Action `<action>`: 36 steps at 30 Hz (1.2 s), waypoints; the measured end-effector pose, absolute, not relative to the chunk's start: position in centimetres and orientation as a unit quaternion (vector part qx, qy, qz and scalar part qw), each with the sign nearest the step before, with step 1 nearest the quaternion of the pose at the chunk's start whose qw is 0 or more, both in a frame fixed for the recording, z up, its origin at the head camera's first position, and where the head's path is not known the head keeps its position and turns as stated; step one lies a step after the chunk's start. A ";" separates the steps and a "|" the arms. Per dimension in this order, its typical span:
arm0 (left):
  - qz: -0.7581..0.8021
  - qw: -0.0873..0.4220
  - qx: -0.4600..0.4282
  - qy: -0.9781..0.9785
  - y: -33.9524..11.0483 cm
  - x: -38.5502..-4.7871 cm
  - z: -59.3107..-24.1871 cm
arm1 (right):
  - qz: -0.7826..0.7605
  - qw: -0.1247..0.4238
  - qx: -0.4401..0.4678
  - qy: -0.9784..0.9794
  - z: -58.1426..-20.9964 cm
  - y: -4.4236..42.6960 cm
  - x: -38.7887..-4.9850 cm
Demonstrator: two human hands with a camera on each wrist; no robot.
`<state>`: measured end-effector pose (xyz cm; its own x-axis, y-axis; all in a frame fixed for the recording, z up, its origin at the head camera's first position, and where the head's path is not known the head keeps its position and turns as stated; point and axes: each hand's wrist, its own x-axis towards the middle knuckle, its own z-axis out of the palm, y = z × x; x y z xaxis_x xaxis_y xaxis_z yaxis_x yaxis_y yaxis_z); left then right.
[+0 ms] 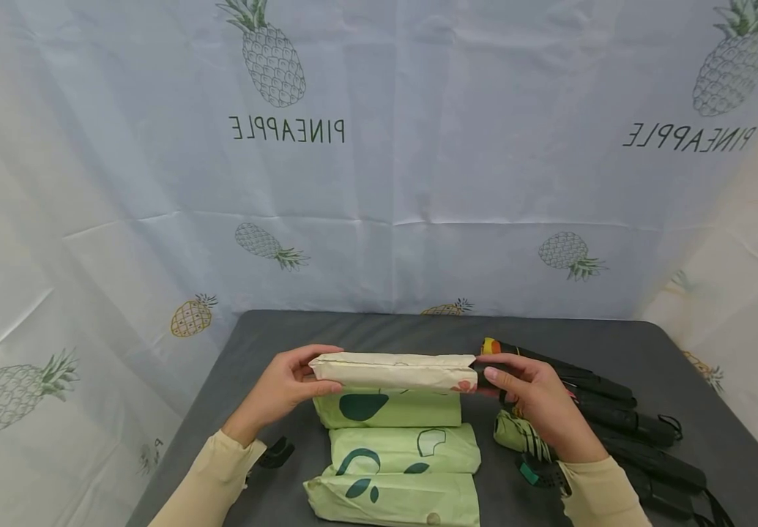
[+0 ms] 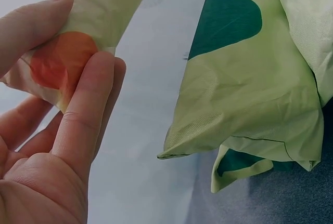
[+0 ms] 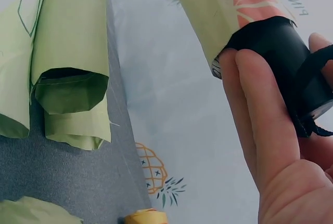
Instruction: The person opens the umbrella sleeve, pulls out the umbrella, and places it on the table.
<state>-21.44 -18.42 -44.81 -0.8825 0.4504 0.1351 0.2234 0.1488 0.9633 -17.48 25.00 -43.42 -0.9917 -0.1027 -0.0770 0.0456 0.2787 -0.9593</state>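
Note:
Both hands hold a folded umbrella in a cream fabric sleeve (image 1: 392, 371) level above the table. My left hand (image 1: 293, 388) grips the sleeve's left end, thumb on one side and fingers on the other; an orange-red print (image 2: 65, 65) shows there in the left wrist view. At the other end, a black handle (image 3: 283, 60) with a cord loop sticks out of the sleeve, and my right hand (image 1: 530, 391) holds it between thumb and fingers. Below lie several light green sleeves (image 1: 405, 450) with dark green prints, one showing an open end (image 3: 73, 91) in the right wrist view.
Several black folded umbrellas (image 1: 642, 421) lie along the right side of the grey table (image 1: 352, 329). A crumpled green bundle (image 1: 513, 432) is beside the right wrist. A pineapple-print curtain (image 1: 458, 168) hangs behind the table and at both sides.

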 end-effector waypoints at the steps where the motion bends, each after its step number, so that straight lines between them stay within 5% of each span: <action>1: 0.614 0.092 0.224 0.752 -18.4 -21.4 -44.8 | -0.603 0.061 -0.016 0.795 -43.4 25.0 -17.5; 36: 0.634 0.101 0.206 0.738 -18.9 -21.8 -44.7 | -0.676 0.038 -0.023 0.736 -43.1 26.3 -17.5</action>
<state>-21.81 -18.93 -44.71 -0.8946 0.4324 0.1129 0.1768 0.1103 0.9781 -17.48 26.35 -43.14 -0.9961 -0.0847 -0.0257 0.0184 0.0862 -0.9961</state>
